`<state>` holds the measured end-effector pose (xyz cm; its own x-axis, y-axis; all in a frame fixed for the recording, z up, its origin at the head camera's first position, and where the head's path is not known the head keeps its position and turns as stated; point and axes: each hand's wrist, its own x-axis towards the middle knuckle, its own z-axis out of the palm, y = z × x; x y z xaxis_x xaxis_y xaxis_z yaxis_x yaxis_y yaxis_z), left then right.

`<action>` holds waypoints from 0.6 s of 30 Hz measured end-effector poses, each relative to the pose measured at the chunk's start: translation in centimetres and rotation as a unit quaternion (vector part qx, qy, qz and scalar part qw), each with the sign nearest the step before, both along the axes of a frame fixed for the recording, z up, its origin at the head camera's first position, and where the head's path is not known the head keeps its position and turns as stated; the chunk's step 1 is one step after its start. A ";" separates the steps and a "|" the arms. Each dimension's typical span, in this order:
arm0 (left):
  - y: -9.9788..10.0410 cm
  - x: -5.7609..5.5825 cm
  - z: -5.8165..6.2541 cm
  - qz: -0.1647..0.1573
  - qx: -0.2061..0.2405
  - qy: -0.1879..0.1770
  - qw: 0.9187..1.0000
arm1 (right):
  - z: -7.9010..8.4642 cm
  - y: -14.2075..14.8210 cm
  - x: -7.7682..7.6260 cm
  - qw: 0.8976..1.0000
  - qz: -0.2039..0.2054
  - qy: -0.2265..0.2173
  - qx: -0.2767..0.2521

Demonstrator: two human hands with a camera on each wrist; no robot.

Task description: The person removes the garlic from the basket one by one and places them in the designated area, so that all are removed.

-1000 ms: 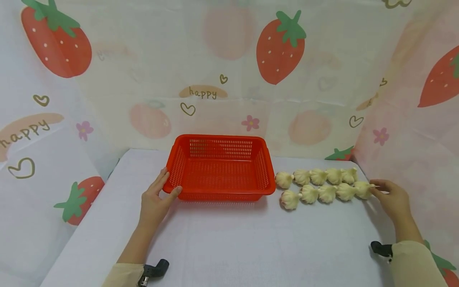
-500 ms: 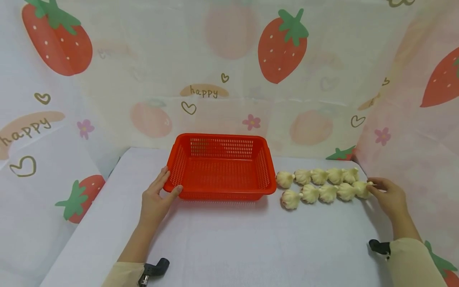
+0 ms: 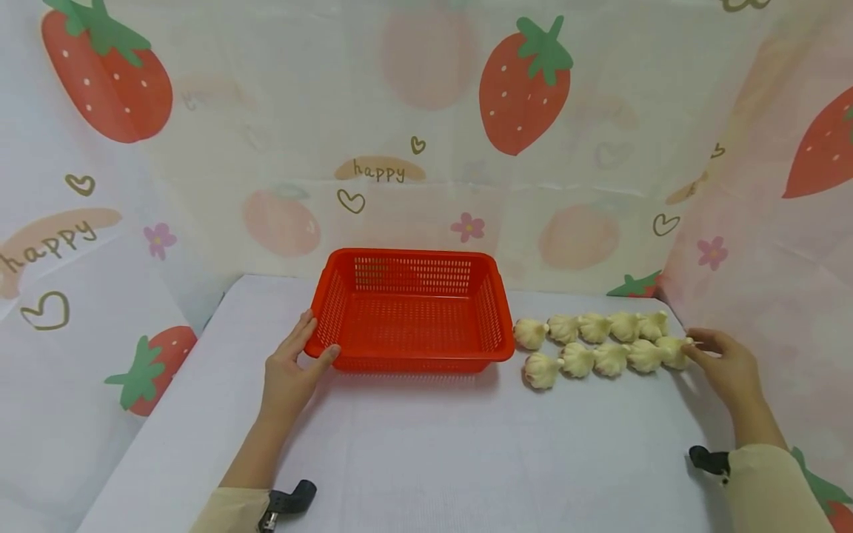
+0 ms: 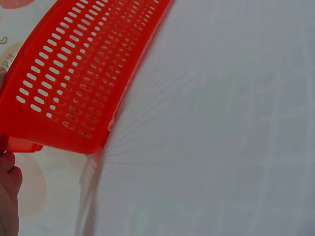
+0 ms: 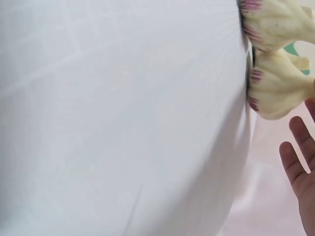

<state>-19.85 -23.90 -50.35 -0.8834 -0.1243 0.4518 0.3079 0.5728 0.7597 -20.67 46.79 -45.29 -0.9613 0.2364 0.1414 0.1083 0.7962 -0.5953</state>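
A red plastic basket point(image 3: 413, 326) with slotted walls stands on the white table, nothing inside it. At its front left corner my left hand point(image 3: 288, 377) holds the rim, thumb on the front edge and fingers along the left side. To the basket's right, several whitish garlic bulbs lie in two rows. My right hand point(image 3: 729, 370) pinches the stem of the rightmost front-row garlic bulb point(image 3: 671, 352). In the right wrist view, purple streaks mark this bulb point(image 5: 275, 88), and the lower fingers point(image 5: 292, 162) are spread apart from it.
A back row of garlic bulbs point(image 3: 593, 327) lies close behind the front row point(image 3: 609, 360), its left end near the basket. Cloth printed with strawberries point(image 3: 523, 92) hangs behind and at both sides. White cloth point(image 3: 426, 459) covers the table.
The head view has shifted very slightly. My left hand keeps its place on the basket, and my right hand stays at the end garlic bulb with only a tiny movement.
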 end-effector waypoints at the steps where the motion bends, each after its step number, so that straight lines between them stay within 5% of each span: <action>1: 0.0 0.0 0.0 0.001 0.000 -0.001 1.000 | 0.0 0.0 0.0 1.000 -0.001 -0.002 -0.001; 10: 0.0 0.0 0.0 0.002 -0.003 0.002 1.000 | 0.1 -0.3 0.5 1.000 -0.009 0.009 -0.003; 18: 0.1 0.1 0.2 0.002 0.001 0.000 1.000 | 0.5 -0.8 1.2 0.998 -0.001 0.065 -0.019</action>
